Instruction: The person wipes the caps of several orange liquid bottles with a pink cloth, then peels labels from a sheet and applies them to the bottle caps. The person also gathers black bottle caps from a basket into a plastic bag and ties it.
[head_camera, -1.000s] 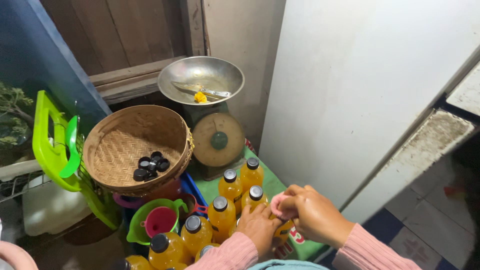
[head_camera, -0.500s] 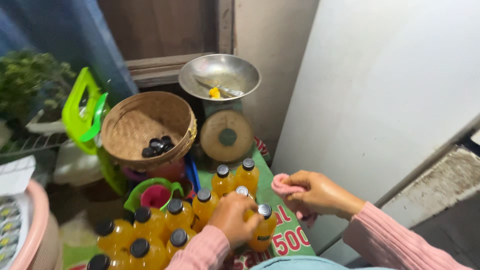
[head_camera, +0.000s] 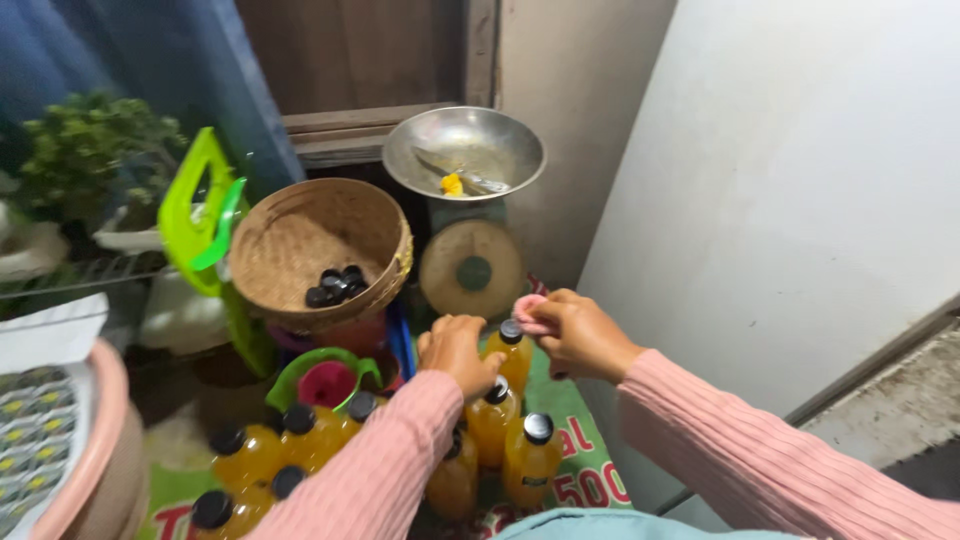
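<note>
Pink cloth (head_camera: 528, 312) pinched in right hand (head_camera: 580, 335); left hand's (head_camera: 458, 350) grip on bottle (head_camera: 492, 420) unclear.

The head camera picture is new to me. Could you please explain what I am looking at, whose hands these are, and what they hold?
This picture comes from a camera worn on a person's head, looking down at that person's own two bare hands in pink sleeves. There is no machine.

The left hand rests on top of a yellow bottle with a black cap. The right hand holds a small pink cloth against the cap of another bottle.

More such bottles stand on a green mat. Behind them are a woven basket with loose black caps inside, a kitchen scale with a metal bowl, and a green funnel.
</note>
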